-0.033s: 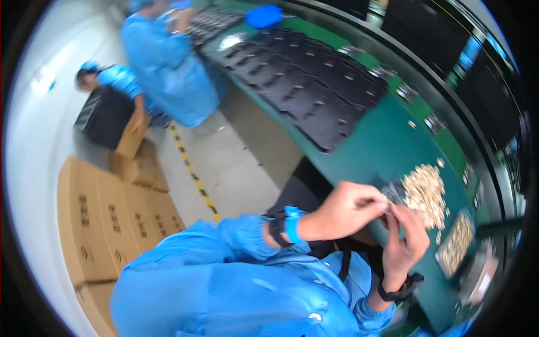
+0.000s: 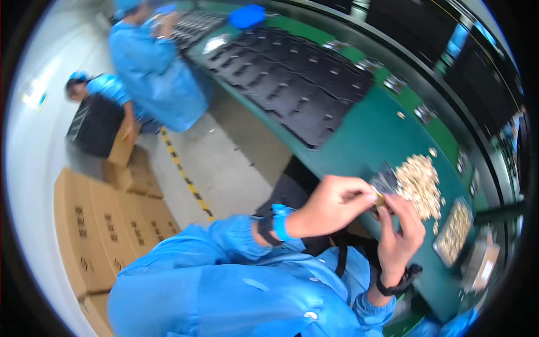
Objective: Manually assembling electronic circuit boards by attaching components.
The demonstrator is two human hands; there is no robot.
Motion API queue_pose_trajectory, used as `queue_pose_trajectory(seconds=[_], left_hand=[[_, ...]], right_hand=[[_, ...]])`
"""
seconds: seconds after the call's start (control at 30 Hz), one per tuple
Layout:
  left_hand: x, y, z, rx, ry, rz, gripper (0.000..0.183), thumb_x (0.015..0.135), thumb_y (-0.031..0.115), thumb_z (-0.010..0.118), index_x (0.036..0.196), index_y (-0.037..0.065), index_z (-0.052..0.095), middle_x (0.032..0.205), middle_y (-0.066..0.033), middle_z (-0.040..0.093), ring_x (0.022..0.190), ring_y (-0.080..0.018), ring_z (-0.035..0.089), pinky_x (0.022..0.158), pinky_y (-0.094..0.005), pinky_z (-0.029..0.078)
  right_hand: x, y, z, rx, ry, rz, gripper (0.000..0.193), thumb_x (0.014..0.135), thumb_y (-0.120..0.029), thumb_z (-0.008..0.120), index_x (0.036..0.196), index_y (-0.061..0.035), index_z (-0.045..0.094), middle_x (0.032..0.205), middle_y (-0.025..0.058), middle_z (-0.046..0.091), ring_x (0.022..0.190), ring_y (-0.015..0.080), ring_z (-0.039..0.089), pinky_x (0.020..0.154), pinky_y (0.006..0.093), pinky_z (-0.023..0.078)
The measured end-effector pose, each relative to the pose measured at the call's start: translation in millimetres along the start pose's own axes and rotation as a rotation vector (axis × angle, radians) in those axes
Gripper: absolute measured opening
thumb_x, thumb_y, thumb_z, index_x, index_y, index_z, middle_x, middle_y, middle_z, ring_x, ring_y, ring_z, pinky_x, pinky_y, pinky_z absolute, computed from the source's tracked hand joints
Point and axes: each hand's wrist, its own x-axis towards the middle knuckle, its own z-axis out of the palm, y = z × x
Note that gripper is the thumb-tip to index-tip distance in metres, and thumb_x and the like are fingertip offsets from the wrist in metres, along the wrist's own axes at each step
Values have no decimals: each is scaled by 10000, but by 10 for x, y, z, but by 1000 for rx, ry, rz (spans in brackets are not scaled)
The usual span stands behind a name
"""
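Note:
My left hand and my right hand meet over the near edge of the green table. Their fingertips are pinched together around a small yellowish piece, mostly covered by the fingers, so its kind does not show. Just beyond the fingertips lies a dark, crinkled-looking heap, too blurred to name. Touching that heap on the right is a pile of small beige pieces. A clear tray filled with similar small pieces sits to the right of my right hand.
Black moulded sheets cover the far part of the green table. An opened carton stands beyond the tray. Cardboard boxes are stacked at left. One co-worker stands by the table; another holds a black stack.
The whole view has shifted a little, so the table and hands appear slightly further left. Both hands stay pinched together, and a bit more of the yellowish piece shows.

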Motion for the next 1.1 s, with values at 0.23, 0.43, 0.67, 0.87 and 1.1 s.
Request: queue_pose_trajectory(seconds=[0.23,0.43,0.67,0.87,1.1], left_hand=[[-5,99,-84,117,-53,113,120,1015,-44,635,1076,-100,722,1002,-97,722,851,-83,626,707,-227,496],[-10,19,-73,195,-105,158,143,1015,-40,631,1113,-103,714,1030,-122,726,912,-116,670,781,-256,547],[-19,-35,-122,60,-5,4,530,1054,-20,552,1547,-102,375,1239,-185,694,1106,-187,675,969,-319,553],[70,-229,-190,-180,-75,-154,428,1095,77,522,1478,-102,451,1318,-174,674,1161,-177,662,977,-331,561],[11,-58,-179,108,-133,-196,351,1103,91,513,1403,-82,569,1271,-152,689,1134,-168,666,973,-324,571]], right_hand=[[52,-31,17,254,14,159,176,859,9,798,1030,11,756,931,114,718,791,186,703,712,298,550],[-31,7,0,271,4,271,85,897,-1,756,971,20,721,889,108,687,747,164,649,679,284,510],[-214,92,-196,616,139,595,70,996,2,668,1054,40,673,956,16,645,908,75,617,803,222,481],[-151,-48,-101,372,-23,486,24,961,28,670,979,38,682,876,67,636,713,92,615,616,247,470],[-30,-84,77,116,-33,358,35,936,24,694,952,36,665,820,116,601,642,200,598,586,316,462]])
